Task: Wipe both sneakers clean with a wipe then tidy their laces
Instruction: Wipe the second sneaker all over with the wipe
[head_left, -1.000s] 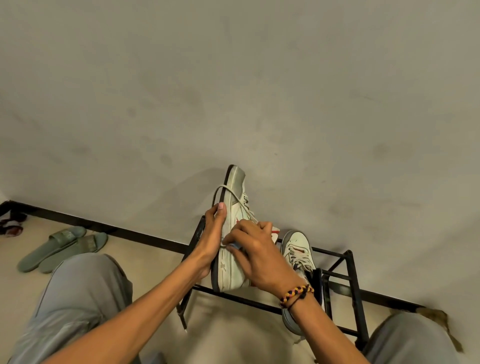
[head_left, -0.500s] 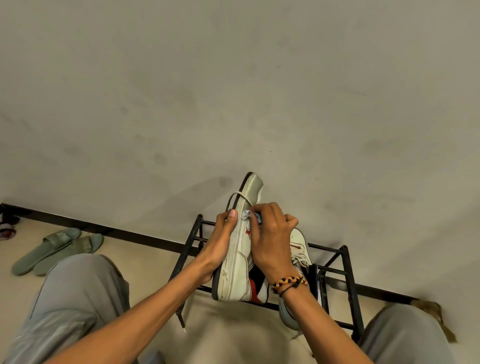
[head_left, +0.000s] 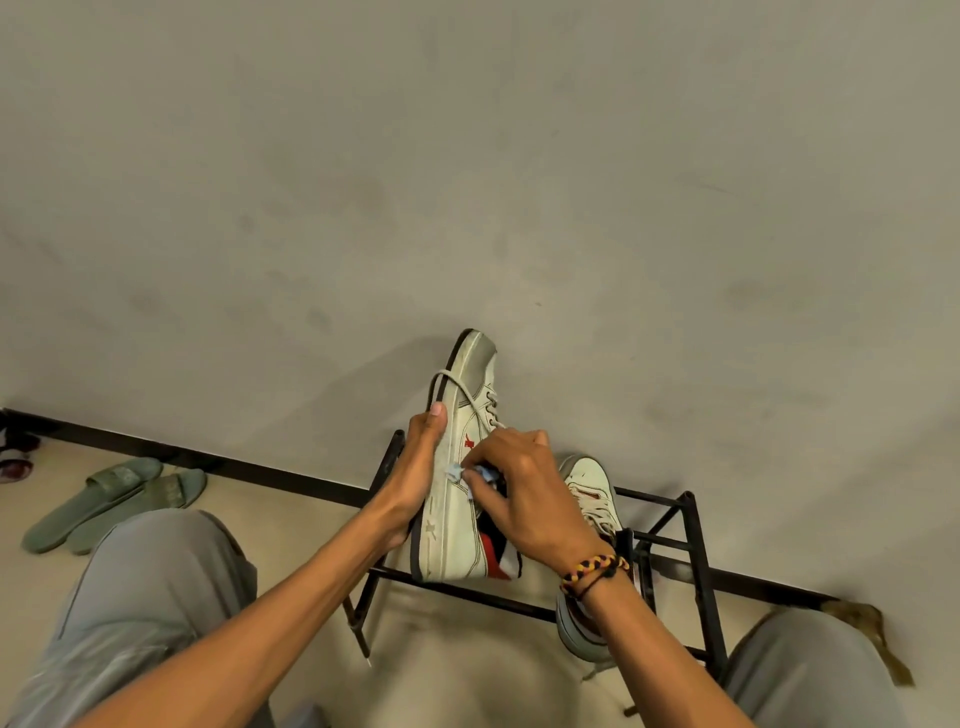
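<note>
Head view shows the left hand (head_left: 415, 483) bracing the raised sneaker (head_left: 460, 499) from its sole side, fingers laid long against the sole with the fingertip near the toe end, while the right hand (head_left: 524, 499) pinches a small bluish wipe (head_left: 470, 474) against the shoe's side panel about midway along. The other sneaker (head_left: 589, 499) sits on the black rack (head_left: 691, 551) just behind the right wrist. A lace (head_left: 457, 387) loops loose over the toe. To wipe well, the left grip should hold the shoe firm so it cannot twist, and the right should press the wipe flat and drag in long strokes along the panel and the rubber edge, refolding when it looks soiled. Against half a second ago, the right hand has slid from up near the laces down toward the middle of the side, and the lace loop now stands wider over the toe
</note>
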